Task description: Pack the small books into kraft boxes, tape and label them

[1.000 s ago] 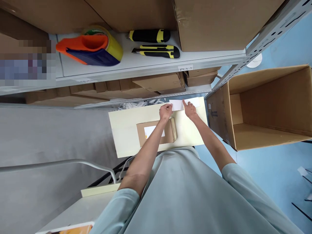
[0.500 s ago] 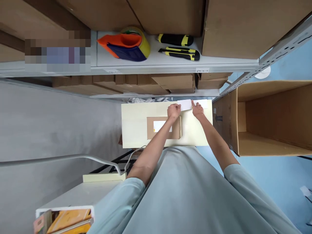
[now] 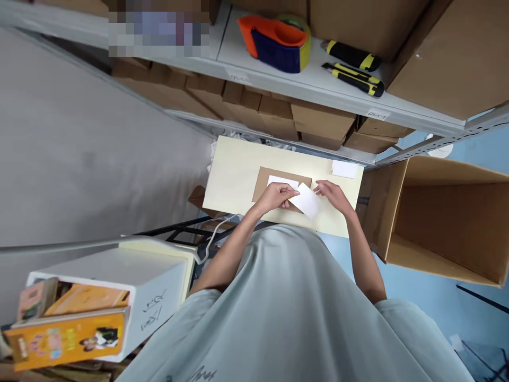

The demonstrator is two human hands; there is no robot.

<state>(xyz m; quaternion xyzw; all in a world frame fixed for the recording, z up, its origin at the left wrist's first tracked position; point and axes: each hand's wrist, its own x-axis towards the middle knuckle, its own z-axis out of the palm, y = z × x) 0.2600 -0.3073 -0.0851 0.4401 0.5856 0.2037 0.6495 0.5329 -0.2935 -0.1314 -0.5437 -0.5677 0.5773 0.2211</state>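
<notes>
Books (image 3: 67,331) with orange covers lie far left of the cream tabletop (image 3: 234,170) and nearer me; I cannot read their cover print. Just right of them, still left of the tabletop, a white bin (image 3: 155,297) carries dark handwritten marks that I cannot make out. On the tabletop's middle lies a small brown carton (image 3: 264,180) with a white label (image 3: 280,181) on top, its text too small to read. My left hand (image 3: 276,195) reaches over the tabletop's near edge with the forearm stretched straight, thumb and fingertips pinched on the left edge of a white slip (image 3: 306,200). The slip is blank on the side I see, tilted, and hangs over the carton's right end by the tabletop's near edge. My right hand (image 3: 332,193) comes in from the right, fingers loosely curled with the tips at the slip's right edge; I cannot tell whether they grip it. A second white slip (image 3: 344,168) lies at the tabletop's far right corner. On the shelf beyond the tabletop sit an orange and blue tape dispenser (image 3: 278,40), two yellow and black utility knives (image 3: 353,66) and a shelf tag (image 3: 377,114) with illegible writing. Right of the tabletop stands a large open carton (image 3: 449,212).
</notes>
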